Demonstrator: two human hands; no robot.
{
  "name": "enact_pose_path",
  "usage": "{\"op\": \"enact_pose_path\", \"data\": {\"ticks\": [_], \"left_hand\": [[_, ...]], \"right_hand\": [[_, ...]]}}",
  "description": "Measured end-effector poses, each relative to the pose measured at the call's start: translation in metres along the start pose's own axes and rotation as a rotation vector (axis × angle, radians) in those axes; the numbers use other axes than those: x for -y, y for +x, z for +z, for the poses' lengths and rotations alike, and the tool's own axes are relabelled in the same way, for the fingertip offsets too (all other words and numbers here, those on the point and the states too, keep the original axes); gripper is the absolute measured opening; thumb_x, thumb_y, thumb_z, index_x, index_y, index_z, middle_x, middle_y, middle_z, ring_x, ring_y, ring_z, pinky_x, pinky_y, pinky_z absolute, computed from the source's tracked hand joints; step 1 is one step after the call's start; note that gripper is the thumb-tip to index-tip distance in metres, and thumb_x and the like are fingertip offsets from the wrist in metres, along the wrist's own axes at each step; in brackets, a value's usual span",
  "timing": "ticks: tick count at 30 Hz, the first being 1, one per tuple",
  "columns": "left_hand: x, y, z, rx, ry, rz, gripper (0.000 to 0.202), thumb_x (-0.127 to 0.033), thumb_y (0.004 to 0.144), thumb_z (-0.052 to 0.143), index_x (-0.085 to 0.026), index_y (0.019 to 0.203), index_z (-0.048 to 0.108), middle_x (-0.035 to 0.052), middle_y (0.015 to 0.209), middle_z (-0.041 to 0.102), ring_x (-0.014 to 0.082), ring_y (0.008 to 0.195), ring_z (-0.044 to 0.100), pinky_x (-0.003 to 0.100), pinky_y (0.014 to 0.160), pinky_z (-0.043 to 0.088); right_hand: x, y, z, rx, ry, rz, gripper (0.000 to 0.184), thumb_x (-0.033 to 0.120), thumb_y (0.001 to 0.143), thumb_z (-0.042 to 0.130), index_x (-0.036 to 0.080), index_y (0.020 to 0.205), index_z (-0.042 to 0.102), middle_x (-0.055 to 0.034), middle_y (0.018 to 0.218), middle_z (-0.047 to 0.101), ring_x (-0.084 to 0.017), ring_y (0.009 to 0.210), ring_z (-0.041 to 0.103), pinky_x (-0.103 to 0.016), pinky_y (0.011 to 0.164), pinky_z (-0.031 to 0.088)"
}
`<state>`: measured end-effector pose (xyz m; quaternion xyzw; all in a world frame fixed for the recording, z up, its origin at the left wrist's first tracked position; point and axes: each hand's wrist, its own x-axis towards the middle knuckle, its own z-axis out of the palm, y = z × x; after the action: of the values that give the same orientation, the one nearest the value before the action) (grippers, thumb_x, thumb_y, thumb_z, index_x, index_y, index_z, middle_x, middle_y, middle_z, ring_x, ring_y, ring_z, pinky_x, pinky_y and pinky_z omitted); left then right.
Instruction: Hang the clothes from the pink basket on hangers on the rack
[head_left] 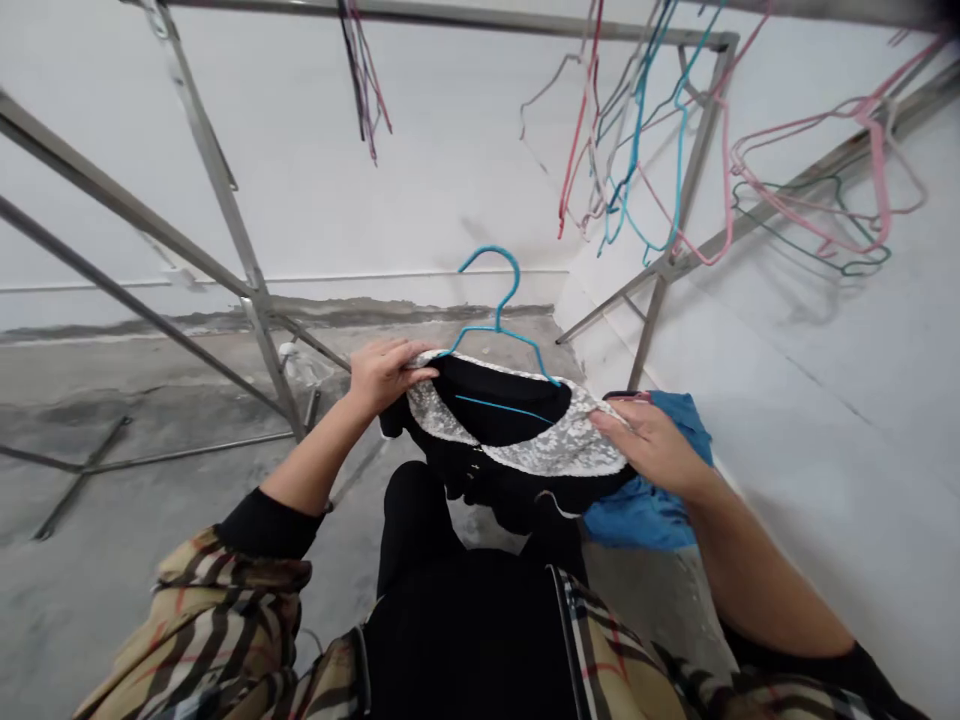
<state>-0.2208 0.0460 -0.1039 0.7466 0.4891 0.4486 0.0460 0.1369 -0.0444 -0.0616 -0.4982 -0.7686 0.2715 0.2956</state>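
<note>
A black top [525, 493] with a white lace collar [540, 445] hangs on a blue clothes hanger [513, 285] in front of my body. The hanger's hook points up and its shoulders run inside the neckline, where the lower bar shows against the black fabric. My left hand [386, 375] is closed on the top's left shoulder, thumb over the collar edge. At the other shoulder, my right hand [652, 440] pinches the lace collar. The lower part of the top is bunched above my knees.
A metal rack frame [225, 200] stands ahead and to the left. Several pink hangers [874, 170], a red hanger [585, 130] and other hangers hang at the upper right. Blue cloth [637, 515] lies beside my right hand, near the white wall [840, 420].
</note>
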Motion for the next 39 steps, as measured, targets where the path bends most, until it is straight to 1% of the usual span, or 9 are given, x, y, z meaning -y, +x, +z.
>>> {"op": "enact_pose_path", "data": {"ticks": [4, 7, 10, 13, 18, 23, 27, 34, 39], "left_hand": [[-0.013, 0.004, -0.013, -0.081, -0.064, -0.193, 0.036, -0.045, 0.087, 0.062, -0.015, 0.108, 0.063, 0.0086, 0.108, 0.065, 0.0209, 0.098, 0.061, 0.039, 0.087, 0.051], [-0.039, -0.007, -0.006, -0.109, -0.096, -0.196, 0.035, -0.04, 0.092, 0.056, -0.015, 0.116, 0.059, 0.0086, 0.112, 0.063, 0.0196, 0.096, 0.062, 0.04, 0.084, 0.053], [-0.076, -0.029, 0.018, -0.037, -0.198, -0.174, 0.027, -0.039, 0.092, 0.054, -0.019, 0.107, 0.064, 0.004, 0.09, 0.067, 0.015, 0.079, 0.063, 0.028, 0.073, 0.053], [-0.111, -0.049, 0.044, 0.29, -0.682, -0.212, 0.044, -0.04, 0.087, 0.058, -0.016, 0.124, 0.055, 0.0095, 0.106, 0.064, 0.0174, 0.088, 0.062, 0.028, 0.074, 0.052], [-0.136, -0.046, 0.045, 0.082, -0.99, -0.484, 0.041, -0.042, 0.082, 0.066, -0.016, 0.11, 0.052, 0.0039, 0.098, 0.059, 0.0156, 0.093, 0.056, 0.03, 0.089, 0.047], [-0.12, -0.024, -0.001, -0.145, -1.027, -0.631, 0.028, -0.035, 0.074, 0.067, -0.019, 0.092, 0.053, -0.0042, 0.073, 0.053, 0.0096, 0.063, 0.051, 0.022, 0.062, 0.044], [-0.089, -0.001, -0.063, -0.299, -0.918, -0.558, 0.03, -0.031, 0.068, 0.064, -0.019, 0.094, 0.056, -0.0029, 0.073, 0.061, 0.0115, 0.061, 0.057, 0.024, 0.06, 0.047], [-0.027, 0.065, -0.186, -0.534, -0.541, -0.395, 0.024, -0.02, 0.066, 0.059, -0.013, 0.088, 0.062, -0.0013, 0.069, 0.066, 0.0112, 0.057, 0.059, 0.023, 0.057, 0.049], [-0.014, 0.089, -0.235, -0.459, -0.049, -0.274, 0.031, -0.024, 0.092, 0.043, -0.002, 0.1, 0.062, 0.0038, 0.081, 0.066, 0.0137, 0.071, 0.065, 0.026, 0.066, 0.05]], "right_hand": [[-0.002, -0.007, -0.013, -0.091, 0.094, 0.161, 0.042, 0.053, 0.09, 0.048, 0.017, 0.074, 0.062, -0.0018, 0.067, 0.061, -0.016, 0.067, 0.056, -0.024, 0.062, 0.045], [-0.004, -0.006, -0.005, -0.178, 0.24, 0.252, 0.039, 0.054, 0.088, 0.053, 0.018, 0.091, 0.067, -0.0041, 0.078, 0.069, -0.021, 0.078, 0.063, -0.028, 0.07, 0.05], [0.003, 0.006, 0.021, -0.172, 0.358, 0.246, 0.043, 0.054, 0.087, 0.053, 0.017, 0.103, 0.067, -0.007, 0.091, 0.072, -0.023, 0.085, 0.066, -0.032, 0.079, 0.053], [0.02, 0.022, 0.058, -0.142, 0.336, 0.176, 0.046, 0.054, 0.089, 0.047, 0.016, 0.107, 0.066, -0.0092, 0.097, 0.072, -0.023, 0.086, 0.067, -0.033, 0.08, 0.053], [0.049, 0.041, 0.113, -0.215, 0.236, -0.01, 0.041, 0.041, 0.092, 0.037, 0.015, 0.112, 0.062, -0.0123, 0.104, 0.07, -0.024, 0.093, 0.066, -0.038, 0.085, 0.053], [0.073, 0.045, 0.131, -0.157, 0.266, -0.275, 0.039, 0.036, 0.091, 0.048, 0.02, 0.126, 0.054, -0.0125, 0.124, 0.061, -0.024, 0.115, 0.058, -0.041, 0.099, 0.048], [0.061, 0.039, 0.135, -0.148, 0.253, -0.393, 0.042, 0.033, 0.091, 0.051, 0.027, 0.132, 0.05, -0.0108, 0.131, 0.056, -0.025, 0.121, 0.054, -0.045, 0.105, 0.045], [-0.035, 0.016, 0.158, -0.154, 0.239, -0.023, 0.038, 0.049, 0.086, 0.053, 0.026, 0.114, 0.067, -0.0105, 0.111, 0.069, -0.026, 0.096, 0.068, -0.037, 0.081, 0.059], [-0.105, -0.016, 0.167, -0.157, 0.311, 0.207, 0.053, 0.063, 0.075, 0.059, 0.023, 0.107, 0.072, -0.011, 0.104, 0.073, -0.027, 0.098, 0.07, -0.03, 0.076, 0.061]]}}
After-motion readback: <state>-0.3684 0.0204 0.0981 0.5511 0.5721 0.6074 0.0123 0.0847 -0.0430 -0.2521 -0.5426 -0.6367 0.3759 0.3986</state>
